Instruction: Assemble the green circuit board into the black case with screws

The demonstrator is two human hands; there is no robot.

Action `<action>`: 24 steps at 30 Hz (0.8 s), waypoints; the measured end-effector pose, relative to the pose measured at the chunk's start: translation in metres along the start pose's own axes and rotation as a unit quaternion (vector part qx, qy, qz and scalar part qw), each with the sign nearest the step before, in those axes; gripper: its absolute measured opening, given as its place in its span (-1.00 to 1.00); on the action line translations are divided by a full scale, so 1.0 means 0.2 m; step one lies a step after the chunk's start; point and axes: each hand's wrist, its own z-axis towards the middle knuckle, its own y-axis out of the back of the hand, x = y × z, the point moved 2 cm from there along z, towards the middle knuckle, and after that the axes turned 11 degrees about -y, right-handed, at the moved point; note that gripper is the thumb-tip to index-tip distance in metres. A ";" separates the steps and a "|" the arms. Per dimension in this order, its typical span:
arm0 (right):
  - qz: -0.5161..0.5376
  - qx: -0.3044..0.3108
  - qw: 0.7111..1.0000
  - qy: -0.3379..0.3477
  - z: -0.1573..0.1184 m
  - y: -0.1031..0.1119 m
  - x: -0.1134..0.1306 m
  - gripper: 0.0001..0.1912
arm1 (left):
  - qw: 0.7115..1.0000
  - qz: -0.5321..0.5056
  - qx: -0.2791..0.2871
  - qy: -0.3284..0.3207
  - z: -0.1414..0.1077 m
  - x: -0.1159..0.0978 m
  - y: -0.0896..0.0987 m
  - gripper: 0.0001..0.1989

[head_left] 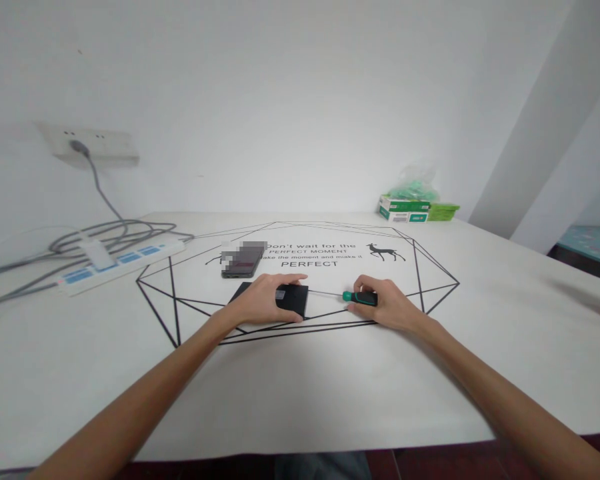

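A flat black rectangular case lies on the white tabletop, partly covered by my left hand. That hand is wrapped over it, with the thumb on the near edge and the fingers on the far edge. In my right hand is a screwdriver with a black and green handle, pinched between thumb and fingers. Its thin metal shaft points left, and the tip reaches the right edge of the case. Whether the tip sits in a screw is too small to tell.
A dark phone lies just behind the case. At the left are a white power strip and a coiled grey cable running to a wall socket. Green and white boxes with a plastic bag stand at the back right.
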 end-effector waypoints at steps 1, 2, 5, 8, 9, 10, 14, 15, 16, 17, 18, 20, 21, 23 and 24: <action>0.006 0.001 1.000 -0.003 0.00 0.00 0.01 -0.75 | 1.000 0.001 0.001 -0.001 0.00 0.00 0.00 -0.16; 0.014 0.003 1.000 -0.004 0.00 0.01 0.01 -0.73 | 1.000 0.001 0.002 -0.002 0.00 -0.01 0.00 -0.15; 0.027 0.016 0.999 -0.008 0.01 0.02 0.00 -0.67 | 1.000 0.002 0.004 -0.009 0.00 -0.02 -0.01 -0.17; 0.028 0.022 0.999 -0.034 0.02 0.02 -0.04 -0.72 | 1.000 0.006 0.004 -0.021 0.00 -0.03 -0.02 -0.20; 0.030 0.023 0.998 -0.042 0.03 0.02 -0.06 -0.74 | 1.000 0.008 0.005 -0.025 0.00 -0.04 -0.02 -0.22; 0.034 0.023 0.998 -0.044 0.03 0.01 -0.07 -0.75 | 1.000 0.010 0.007 -0.027 0.00 -0.04 -0.02 -0.23; 0.067 0.006 0.998 -0.017 0.04 0.00 -0.10 -0.77 | 0.999 0.016 0.017 -0.031 0.00 -0.06 -0.02 -0.24; 0.079 0.009 0.997 -0.014 0.04 0.00 -0.10 -0.76 | 0.999 0.017 0.020 -0.033 0.00 -0.07 -0.02 -0.24; 0.087 0.015 0.996 -0.014 0.04 -0.01 -0.10 -0.74 | 0.999 0.017 0.022 -0.037 0.00 -0.07 -0.03 -0.25; 0.092 0.024 0.995 -0.016 0.04 -0.01 -0.09 -0.74 | 0.999 0.018 0.024 -0.040 0.01 -0.07 -0.03 -0.26; 0.093 0.031 0.995 -0.017 0.04 -0.01 -0.08 -0.73 | 0.999 0.018 0.025 -0.042 0.01 -0.07 -0.03 -0.26; 0.084 0.035 0.996 -0.012 0.03 0.00 -0.06 -0.72 | 0.999 0.018 0.028 -0.043 0.00 -0.07 -0.03 -0.26; 0.080 0.036 0.996 -0.010 0.02 0.00 -0.06 -0.71 | 0.998 0.018 0.029 -0.044 0.00 -0.07 -0.03 -0.26; 0.084 0.052 0.995 -0.018 0.01 0.00 -0.04 -0.73 | 0.998 0.017 0.029 -0.050 0.00 -0.07 -0.03 -0.27; 0.088 0.064 0.994 -0.024 0.01 0.00 -0.04 -0.74 | 0.998 0.015 0.029 -0.054 0.00 -0.07 -0.03 -0.28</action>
